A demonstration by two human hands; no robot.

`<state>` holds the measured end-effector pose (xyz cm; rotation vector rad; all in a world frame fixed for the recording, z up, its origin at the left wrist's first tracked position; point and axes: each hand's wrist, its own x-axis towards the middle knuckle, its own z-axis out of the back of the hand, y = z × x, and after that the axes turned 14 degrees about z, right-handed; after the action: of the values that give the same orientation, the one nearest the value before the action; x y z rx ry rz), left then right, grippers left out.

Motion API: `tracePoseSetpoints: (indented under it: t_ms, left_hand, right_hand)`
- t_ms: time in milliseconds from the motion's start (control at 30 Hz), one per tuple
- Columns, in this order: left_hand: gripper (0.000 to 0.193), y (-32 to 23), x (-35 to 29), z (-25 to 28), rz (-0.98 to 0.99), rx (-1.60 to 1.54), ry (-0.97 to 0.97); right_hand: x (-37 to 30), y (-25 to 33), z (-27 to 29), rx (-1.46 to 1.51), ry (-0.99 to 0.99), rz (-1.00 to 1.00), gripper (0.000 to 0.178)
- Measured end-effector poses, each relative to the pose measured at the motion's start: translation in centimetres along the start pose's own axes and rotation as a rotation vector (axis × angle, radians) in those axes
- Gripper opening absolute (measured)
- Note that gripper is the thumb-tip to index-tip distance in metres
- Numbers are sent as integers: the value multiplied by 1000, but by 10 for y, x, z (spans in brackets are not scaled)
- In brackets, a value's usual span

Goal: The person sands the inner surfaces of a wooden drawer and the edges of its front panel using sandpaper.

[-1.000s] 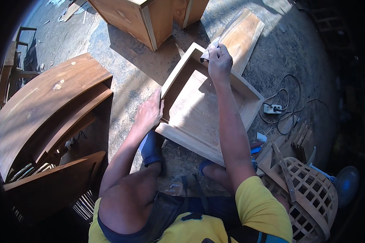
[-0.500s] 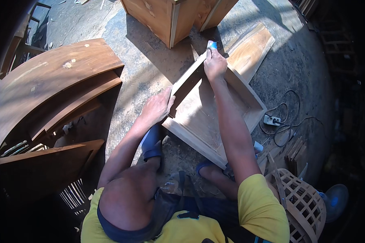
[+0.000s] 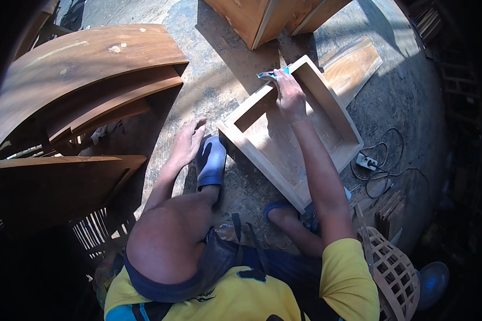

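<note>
Sunlight is falling across a wooden drawer (image 3: 300,134) that is lying open side up on the concrete floor (image 3: 412,91) in front of a seated person. Its long axis is running from the lower left to the upper right, with one short end pointing toward a flat plank (image 3: 353,64) lying just beyond it and the long near side facing the person's feet.

The right hand (image 3: 290,96) is reaching out over the far left wall of the drawer, fingers closed around a small blue piece, seemingly sandpaper (image 3: 270,74), and pressing it on the top edge near the far corner. The left hand (image 3: 187,142) is resting open, palm down with fingers spread, on the floor just left of the drawer's near corner, apart from the wood and beside a blue shoe (image 3: 211,163).

No packages, labels or signs are showing clearly anywhere around the work.

A curved dark wooden cabinet (image 3: 85,69) is standing to the left, and a lighter wooden box (image 3: 251,16) is sitting at the top, beyond the drawer. To the right of the drawer a white power strip (image 3: 367,160) is lying with its dark cable looping over the floor. A wooden lattice frame (image 3: 393,273) is lying at the lower right beside the person's yellow sleeve (image 3: 348,273).
</note>
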<state>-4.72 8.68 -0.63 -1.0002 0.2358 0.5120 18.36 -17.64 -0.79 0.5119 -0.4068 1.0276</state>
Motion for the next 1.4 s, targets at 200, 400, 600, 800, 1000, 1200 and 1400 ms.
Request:
tracePoseSetpoints:
  t_ms: [200, 400, 600, 800, 1000, 1200, 1400]
  left_hand:
    - [58, 10, -2, -7, -14, -65, 115]
    - [76, 3, 15, -40, -38, -108, 206]
    - [81, 4, 17, -29, -121, -87, 252]
    - [69, 33, 30, -24, -35, -160, 394]
    - [64, 31, 29, -29, -32, -136, 334]
    - [65, 5, 30, -35, -93, -154, 263]
    - [89, -32, 25, -45, -113, -90, 265]
  right_hand:
    - [-10, 120, 6, 481, 270, -190, 27]
    - [-33, 147, 4, 263, 100, 74, 27]
    - [-141, 178, 68, 194, 301, 129, 35]
    - [-45, 200, -12, 144, 10, -25, 37]
    - [-118, 190, 24, 126, 122, 56, 33]
    - [-248, 187, 161, 59, 315, -9, 31]
    - [-195, 170, 139, 154, 444, -455, 34]
